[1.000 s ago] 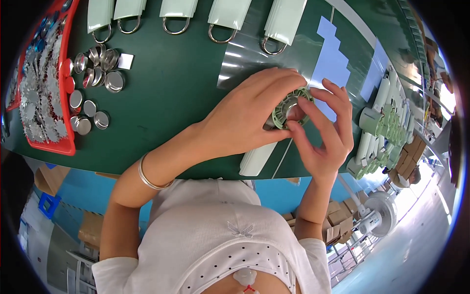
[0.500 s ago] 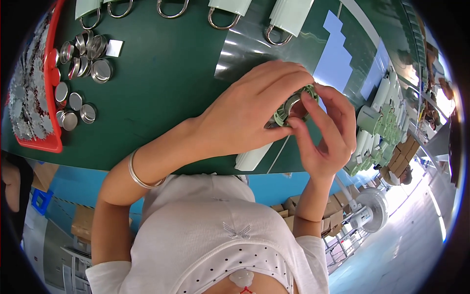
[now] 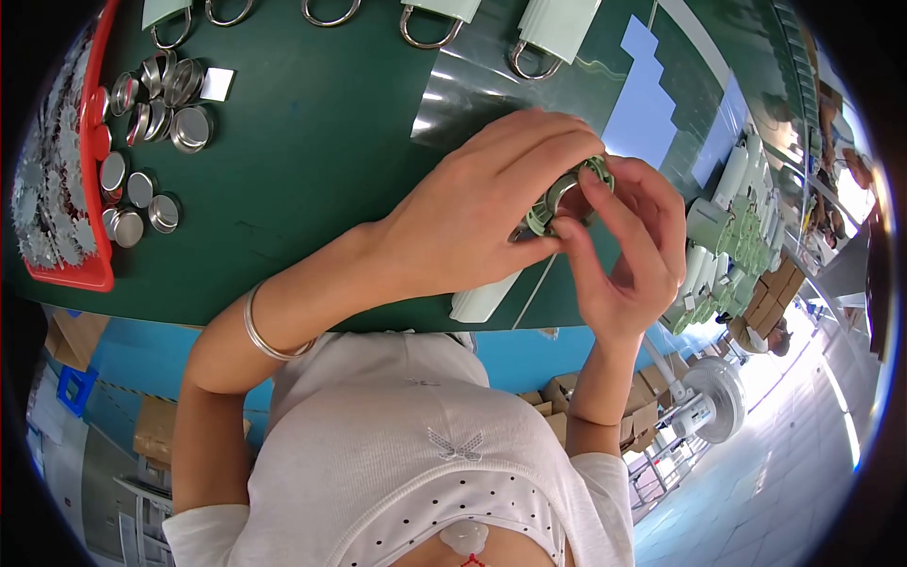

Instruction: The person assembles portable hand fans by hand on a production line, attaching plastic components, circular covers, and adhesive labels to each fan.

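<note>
My left hand (image 3: 482, 203) is wrapped around a green round part (image 3: 540, 217), whose ribbed rim shows between my hands. A shiny metal cup (image 3: 564, 193) sits within that rim. With thumb and fingertips, my right hand (image 3: 628, 250) grips the rim and cup from the right side. Below my left hand, a pale green tube (image 3: 484, 300) sticks out at the table's near edge; whether it joins the held part is hidden. Several loose metal cups (image 3: 192, 128) lie at the left of the green table (image 3: 302, 142).
A red tray (image 3: 97, 269) of toothed metal discs (image 3: 61, 203) stands far left. Pale green housings with metal loops (image 3: 557, 28) line the far edge. A clear plastic sheet (image 3: 453, 99) lies beyond my hands. More green housings (image 3: 746, 231) are piled at right, near a fan (image 3: 715, 402).
The view has shifted slightly, moving the table's contents a little up and left in the picture. Both hands keep their hold on the green part, with barely any finger movement.
</note>
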Action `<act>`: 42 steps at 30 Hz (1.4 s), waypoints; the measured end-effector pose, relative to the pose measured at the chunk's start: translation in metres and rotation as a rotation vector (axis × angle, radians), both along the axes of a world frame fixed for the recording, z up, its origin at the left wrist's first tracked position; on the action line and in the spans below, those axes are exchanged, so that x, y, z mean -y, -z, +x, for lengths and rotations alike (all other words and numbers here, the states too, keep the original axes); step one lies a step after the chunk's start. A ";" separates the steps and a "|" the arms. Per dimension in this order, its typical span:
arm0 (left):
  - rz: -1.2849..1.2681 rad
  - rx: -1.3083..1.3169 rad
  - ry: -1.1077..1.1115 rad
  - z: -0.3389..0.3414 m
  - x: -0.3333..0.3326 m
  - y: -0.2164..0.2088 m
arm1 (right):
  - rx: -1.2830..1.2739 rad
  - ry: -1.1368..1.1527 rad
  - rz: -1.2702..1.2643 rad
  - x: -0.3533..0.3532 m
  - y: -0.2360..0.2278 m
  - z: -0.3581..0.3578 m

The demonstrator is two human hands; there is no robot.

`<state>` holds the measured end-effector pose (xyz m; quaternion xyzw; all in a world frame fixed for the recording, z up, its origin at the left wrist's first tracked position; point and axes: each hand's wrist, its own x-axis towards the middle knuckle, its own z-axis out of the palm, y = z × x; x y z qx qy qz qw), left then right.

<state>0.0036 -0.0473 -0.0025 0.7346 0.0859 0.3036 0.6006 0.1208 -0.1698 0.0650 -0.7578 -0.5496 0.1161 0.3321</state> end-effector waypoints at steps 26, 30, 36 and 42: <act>0.007 -0.144 0.087 -0.005 -0.005 -0.001 | -0.208 -0.011 0.057 0.008 0.008 0.006; -0.015 -0.135 0.086 -0.004 -0.004 -0.002 | -0.187 0.002 0.052 0.006 0.005 0.006; -0.010 -0.087 0.077 -0.004 -0.001 0.000 | -0.098 0.052 0.051 0.006 0.001 -0.004; -0.036 -0.064 0.095 -0.004 0.001 -0.001 | -0.092 0.092 0.045 0.008 0.004 -0.008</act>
